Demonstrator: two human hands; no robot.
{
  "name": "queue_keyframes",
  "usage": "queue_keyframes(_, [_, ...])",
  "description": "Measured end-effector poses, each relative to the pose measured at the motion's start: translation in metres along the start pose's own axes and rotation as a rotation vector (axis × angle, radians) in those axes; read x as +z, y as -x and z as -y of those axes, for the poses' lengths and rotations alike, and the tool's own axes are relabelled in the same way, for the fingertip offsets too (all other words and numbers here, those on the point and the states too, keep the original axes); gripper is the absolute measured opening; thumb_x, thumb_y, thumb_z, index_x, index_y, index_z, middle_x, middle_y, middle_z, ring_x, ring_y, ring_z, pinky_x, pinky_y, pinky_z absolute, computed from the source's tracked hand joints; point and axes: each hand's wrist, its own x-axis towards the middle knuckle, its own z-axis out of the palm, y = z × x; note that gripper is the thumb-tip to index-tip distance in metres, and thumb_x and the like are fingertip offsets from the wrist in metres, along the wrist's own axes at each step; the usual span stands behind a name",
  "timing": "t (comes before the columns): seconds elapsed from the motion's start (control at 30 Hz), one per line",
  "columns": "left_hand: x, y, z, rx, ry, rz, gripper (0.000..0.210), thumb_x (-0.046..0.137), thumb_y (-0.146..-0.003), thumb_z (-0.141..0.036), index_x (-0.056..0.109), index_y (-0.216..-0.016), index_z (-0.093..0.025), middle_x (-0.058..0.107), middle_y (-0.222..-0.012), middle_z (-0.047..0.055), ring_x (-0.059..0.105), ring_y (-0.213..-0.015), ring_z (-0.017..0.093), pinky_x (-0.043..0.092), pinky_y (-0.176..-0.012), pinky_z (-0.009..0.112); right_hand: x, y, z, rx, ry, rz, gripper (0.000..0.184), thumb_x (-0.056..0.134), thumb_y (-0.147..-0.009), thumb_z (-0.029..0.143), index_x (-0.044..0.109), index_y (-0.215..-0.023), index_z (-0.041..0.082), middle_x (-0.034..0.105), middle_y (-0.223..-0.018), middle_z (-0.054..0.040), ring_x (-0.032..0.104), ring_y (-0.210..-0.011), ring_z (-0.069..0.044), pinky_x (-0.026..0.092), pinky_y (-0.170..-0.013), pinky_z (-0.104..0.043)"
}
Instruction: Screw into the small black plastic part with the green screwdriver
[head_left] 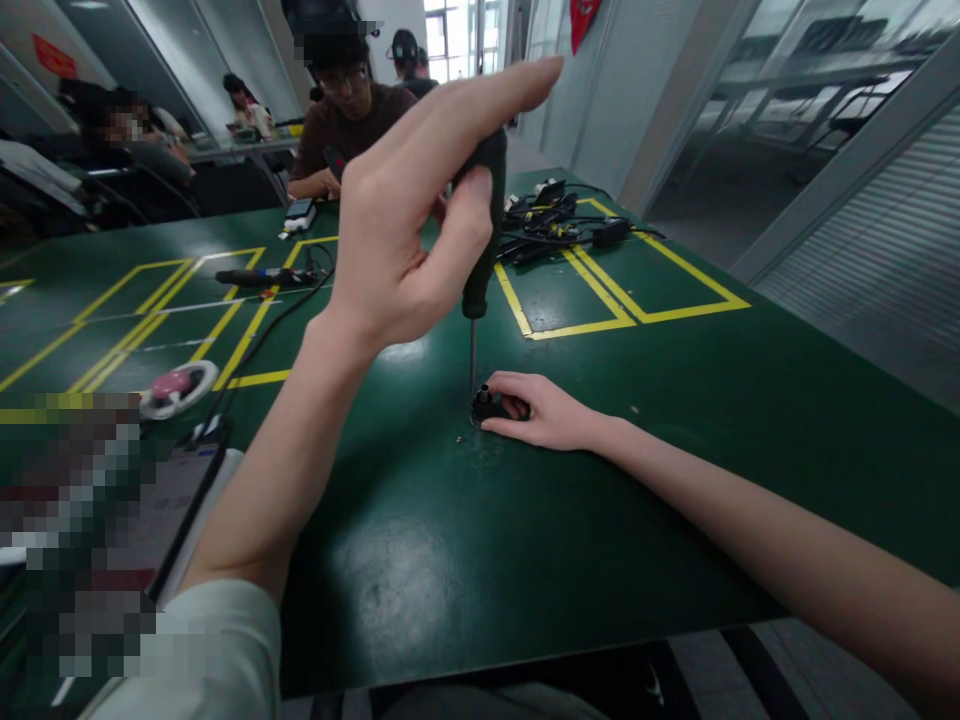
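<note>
My left hand [409, 215] is raised in the middle of the view, closed round the dark handle of a screwdriver [480, 275], with the index finger stretched out past it. The screwdriver stands upright, and its thin metal shaft runs down to a small black part [491, 405] on the green table. My right hand [544, 412] lies low on the table and grips that black part between thumb and fingers. A short black cylinder sticks up from the part. What the shaft's tip touches is too small to tell. A tiny metal piece [460, 439] lies just left of it.
On the green table [600, 540], yellow tape marks rectangles. A heap of black cables and adapters [547, 220] lies at the back right. A dark tool with a cord [266, 278] and a white ring with a pink centre [178, 388] are at left. A person [352, 120] sits opposite.
</note>
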Motion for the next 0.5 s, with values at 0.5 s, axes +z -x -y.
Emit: queue_keyframes(0.5, [-0.0075,-0.0024,-0.0049,0.043,-0.125,0.021,0.032,0.058,-0.099,-0.015,0.065,-0.13,-0.011,0.075,-0.128,0.01,0.073,-0.119,0.021,0.061,-0.105,0.036,0.0005,0.0005,-0.0014,-0.01,0.0,-0.01,0.026,0.069,-0.096,0.041,0.063,-0.099,0.016,0.057,-0.083,-0.0005,0.05,-0.062,-0.012,0.039,-0.062,-0.025])
